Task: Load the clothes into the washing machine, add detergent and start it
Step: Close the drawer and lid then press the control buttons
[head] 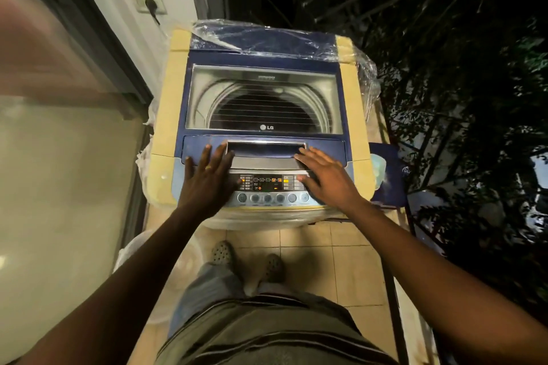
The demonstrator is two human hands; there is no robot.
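Note:
A top-loading washing machine (169, 115) with a cream body and blue top stands before me. Its glass lid (264, 98) lies closed, and the steel drum shows through it. My left hand (207, 178) rests flat with fingers spread on the blue front edge of the lid, left of the handle recess (265, 149). My right hand (326, 175) lies flat on the right side, fingers reaching the recess. Between them the control panel (267, 184) glows with orange lights above a row of round buttons (268, 197). No clothes or detergent are visible.
Clear plastic wrap (264, 38) covers the machine's back. A wall socket with a plug (149, 3) sits on the left wall beside a glass door. A blue object (385, 175) stands right of the machine by a dark railing and foliage. A white tub (133, 249) sits at floor level left.

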